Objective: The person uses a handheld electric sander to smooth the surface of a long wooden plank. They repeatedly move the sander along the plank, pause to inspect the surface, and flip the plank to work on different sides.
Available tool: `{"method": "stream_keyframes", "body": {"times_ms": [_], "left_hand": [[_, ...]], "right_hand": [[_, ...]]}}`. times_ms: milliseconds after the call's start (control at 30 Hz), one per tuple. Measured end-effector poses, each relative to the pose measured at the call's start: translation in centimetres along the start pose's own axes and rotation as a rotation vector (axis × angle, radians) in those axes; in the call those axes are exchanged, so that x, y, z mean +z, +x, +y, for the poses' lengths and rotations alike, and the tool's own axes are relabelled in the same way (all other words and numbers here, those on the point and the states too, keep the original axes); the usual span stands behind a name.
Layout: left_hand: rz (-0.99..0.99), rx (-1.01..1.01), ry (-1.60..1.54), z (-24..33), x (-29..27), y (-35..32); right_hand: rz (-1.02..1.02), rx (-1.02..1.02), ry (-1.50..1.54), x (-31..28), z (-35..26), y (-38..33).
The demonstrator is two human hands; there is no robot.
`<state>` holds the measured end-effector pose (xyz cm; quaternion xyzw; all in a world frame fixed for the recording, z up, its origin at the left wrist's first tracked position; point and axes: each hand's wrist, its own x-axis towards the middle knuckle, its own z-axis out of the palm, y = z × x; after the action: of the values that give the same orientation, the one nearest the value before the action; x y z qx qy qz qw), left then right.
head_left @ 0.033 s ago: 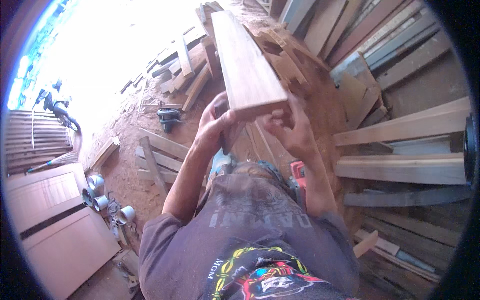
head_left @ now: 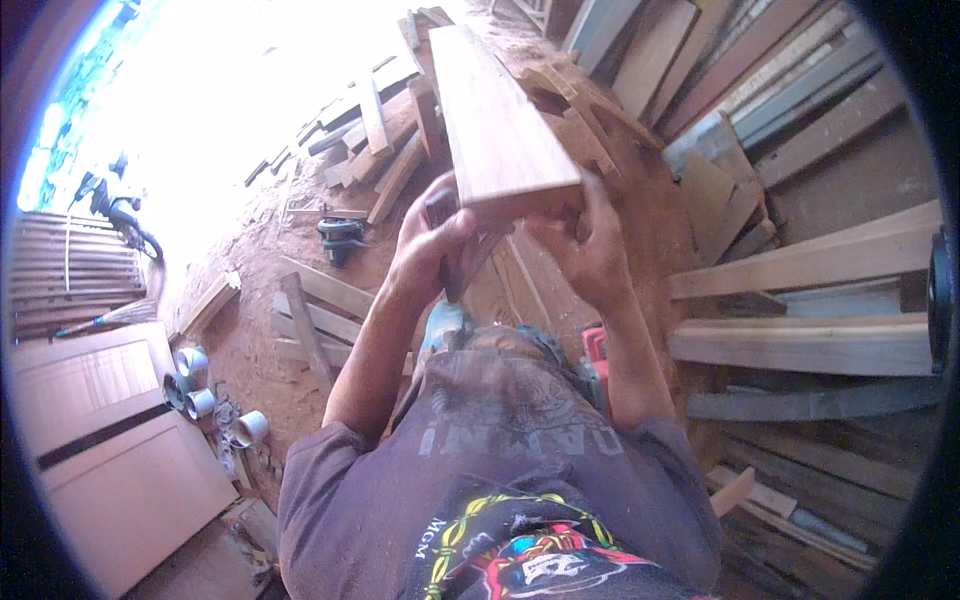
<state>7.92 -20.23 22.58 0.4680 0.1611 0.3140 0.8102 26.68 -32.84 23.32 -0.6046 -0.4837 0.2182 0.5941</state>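
Note:
A long pale wooden board (head_left: 505,125) is held up in front of my chest, its near end toward me and its far end pointing away. My left hand (head_left: 425,240) is closed at the board's near left corner, thumb toward me. A dark, flat, narrow piece (head_left: 453,275) also sits in that hand and hangs below the board; its kind does not show clearly. My right hand (head_left: 592,240) grips the near right corner, with curled fingers at the end face and partly under it. The board hides some fingertips of both hands.
Wood offcuts (head_left: 395,175) lie heaped on the dirt floor ahead. A dark power tool (head_left: 340,238) rests left of them. Panelled wooden pieces (head_left: 130,490) and white cups (head_left: 250,428) are at left. Stacked planks (head_left: 800,340) line the right. A red tool (head_left: 595,345) is beside my right forearm.
My right hand's fingers have moved in against the board's near end; before, they were blurred and further from it. The board has shifted slightly to the right.

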Motion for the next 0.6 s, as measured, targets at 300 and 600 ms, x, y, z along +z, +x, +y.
{"method": "stream_keyframes", "body": {"times_ms": [300, 600], "left_hand": [[0.138, 0.104, 0.250, 8.2, 2.5, 3.1], [0.159, 0.168, 0.226, 7.3, 3.0, 4.1]], "right_hand": [[0.078, -0.051, 0.262, 2.9, -5.3, 9.4], [0.104, -0.069, 0.240, 2.3, -5.8, 9.8]]}}
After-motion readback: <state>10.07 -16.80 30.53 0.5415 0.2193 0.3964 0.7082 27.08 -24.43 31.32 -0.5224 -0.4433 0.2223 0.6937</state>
